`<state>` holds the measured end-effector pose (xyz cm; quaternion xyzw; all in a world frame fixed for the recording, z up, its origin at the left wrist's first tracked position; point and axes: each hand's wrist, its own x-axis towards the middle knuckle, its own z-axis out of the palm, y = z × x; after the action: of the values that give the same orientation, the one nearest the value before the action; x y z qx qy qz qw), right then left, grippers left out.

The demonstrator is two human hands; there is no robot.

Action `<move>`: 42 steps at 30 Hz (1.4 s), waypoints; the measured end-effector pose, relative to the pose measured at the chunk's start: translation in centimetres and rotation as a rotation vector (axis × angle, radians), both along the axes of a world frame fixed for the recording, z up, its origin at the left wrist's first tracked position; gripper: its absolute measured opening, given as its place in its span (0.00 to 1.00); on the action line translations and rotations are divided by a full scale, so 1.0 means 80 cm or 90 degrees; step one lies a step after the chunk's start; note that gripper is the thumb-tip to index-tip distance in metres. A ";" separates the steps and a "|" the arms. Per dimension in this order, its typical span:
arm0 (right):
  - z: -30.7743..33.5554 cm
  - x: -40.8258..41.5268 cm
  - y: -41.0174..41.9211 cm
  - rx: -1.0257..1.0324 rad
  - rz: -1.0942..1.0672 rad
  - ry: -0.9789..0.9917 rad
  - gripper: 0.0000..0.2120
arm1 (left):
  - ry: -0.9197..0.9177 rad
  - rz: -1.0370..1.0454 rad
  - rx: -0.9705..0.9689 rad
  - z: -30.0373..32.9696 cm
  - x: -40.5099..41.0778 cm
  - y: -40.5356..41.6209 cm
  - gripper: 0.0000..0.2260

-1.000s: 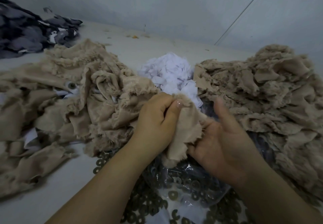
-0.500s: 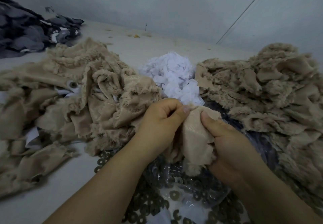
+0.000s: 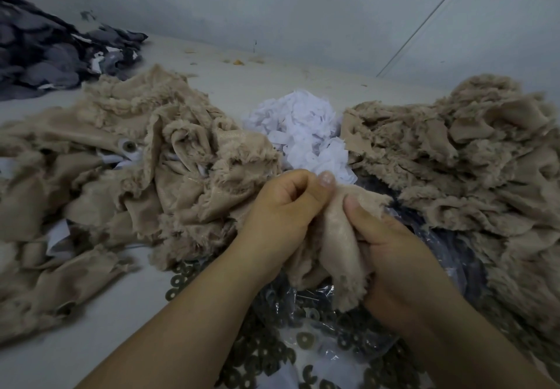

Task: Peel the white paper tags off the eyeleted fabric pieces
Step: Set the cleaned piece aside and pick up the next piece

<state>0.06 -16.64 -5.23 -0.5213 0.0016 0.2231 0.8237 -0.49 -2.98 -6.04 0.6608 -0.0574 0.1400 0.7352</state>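
**Tag-peeling station: holdings and hazards**

1. Right tan pile (image 3: 460, 158), largest heap, right of centre. No paper shows on it, so it is judged to be the finished stock. Hazard: a tagged piece dropped here would pass unnoticed.
2. Left tan pile (image 3: 130, 176), with white tags and 1 eyelet (image 3: 129, 146) showing; judged unprocessed. Hazard: it lies close to the hands, so the work piece could snag a neighbour and drag it along.
3. Heap of white paper tags (image 3: 303, 134), far centre, between the 2 piles.
4. Clear bag of metal rings (image 3: 330, 331), near centre, under the hands, with loose rings beside it. Hazard: a torn tag scrap dropped here would be lost among them.
5. Fabric piece (image 3: 342, 249), held above the bag. The left hand (image 3: 281, 222) pinches its top edge with thumb and curled fingers; the right hand (image 3: 394, 255) grips it alongside, thumb pressed on the cloth. No tag is visible on it. Hazard: a hasty pull may tear paper and leave residue.
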 end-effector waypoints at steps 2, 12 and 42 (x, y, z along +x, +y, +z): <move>0.003 0.001 0.000 0.000 -0.021 0.018 0.20 | 0.001 -0.017 0.047 0.000 -0.001 0.000 0.13; 0.001 0.003 -0.007 -0.010 -0.057 0.033 0.16 | 0.054 0.000 -0.074 -0.007 -0.001 -0.006 0.18; -0.003 0.006 -0.005 0.133 0.119 0.212 0.17 | 0.008 -0.008 0.039 -0.002 -0.001 -0.006 0.21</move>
<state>0.53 -17.08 -5.45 -0.3868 0.0664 0.3803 0.8374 -0.59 -3.47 -6.20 0.6833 -0.0614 0.1297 0.7159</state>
